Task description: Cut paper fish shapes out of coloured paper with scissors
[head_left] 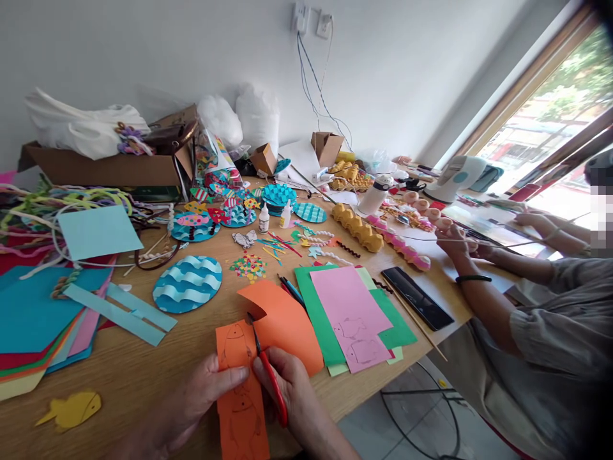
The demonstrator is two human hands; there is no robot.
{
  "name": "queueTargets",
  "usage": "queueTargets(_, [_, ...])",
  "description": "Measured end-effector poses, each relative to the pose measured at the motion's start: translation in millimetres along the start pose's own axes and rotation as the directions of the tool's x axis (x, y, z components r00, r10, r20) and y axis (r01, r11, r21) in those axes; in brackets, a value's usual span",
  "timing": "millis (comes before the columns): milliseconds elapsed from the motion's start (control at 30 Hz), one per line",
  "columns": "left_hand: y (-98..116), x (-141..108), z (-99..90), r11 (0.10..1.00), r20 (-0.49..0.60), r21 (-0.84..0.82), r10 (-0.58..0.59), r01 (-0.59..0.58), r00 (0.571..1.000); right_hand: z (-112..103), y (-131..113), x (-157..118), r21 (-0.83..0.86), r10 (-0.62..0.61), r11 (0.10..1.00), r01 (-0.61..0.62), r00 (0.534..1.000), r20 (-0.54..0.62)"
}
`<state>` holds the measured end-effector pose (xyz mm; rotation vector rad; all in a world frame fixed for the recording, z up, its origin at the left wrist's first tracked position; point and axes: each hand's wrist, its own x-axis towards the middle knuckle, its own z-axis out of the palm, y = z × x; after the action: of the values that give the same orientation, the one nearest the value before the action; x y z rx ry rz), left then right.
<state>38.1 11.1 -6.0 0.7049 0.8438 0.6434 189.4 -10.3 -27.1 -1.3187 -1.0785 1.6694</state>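
My left hand (pixel 204 396) pinches an orange paper strip (pixel 242 418) that has fish outlines drawn on it in pencil. In my right hand (pixel 287 380) are red-handled scissors (pixel 274 386), their dark blades at the strip's upper right edge. Just behind the blades a larger, curled orange sheet (pixel 287 319) lies on the table. To the right, a pink sheet (pixel 352 306) with two drawn fish rests on green paper (pixel 311 303). A yellow paper fish (pixel 74 410) lies at the lower left.
Coloured sheets (pixel 36 319) are piled at the left, near a blue wavy disc (pixel 188 284). Glue bottles (pixel 264 218) and paper bits (pixel 249 267) lie mid-table. A phone (pixel 416 297) and a wooden stick (pixel 421 326) are at the right, near another person's hands (pixel 454 246).
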Motion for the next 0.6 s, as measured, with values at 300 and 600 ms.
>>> queueTargets(300, [-1.4, -0.2, -3.2, 0.999, 0.124, 0.037, 0.015, -0.02, 0.992, -4.0, 10.8, 3.5, 0.078, 0.004, 0.997, -0.013, 0.993, 0.119])
queueTargets(600, [-3.9, 0.8, -6.7, 0.998, -0.112, 0.06, 0.028, -0.021, 0.993, -2.2, 6.9, 1.3, 0.046, -0.016, 0.999, 0.014, 0.999, 0.046])
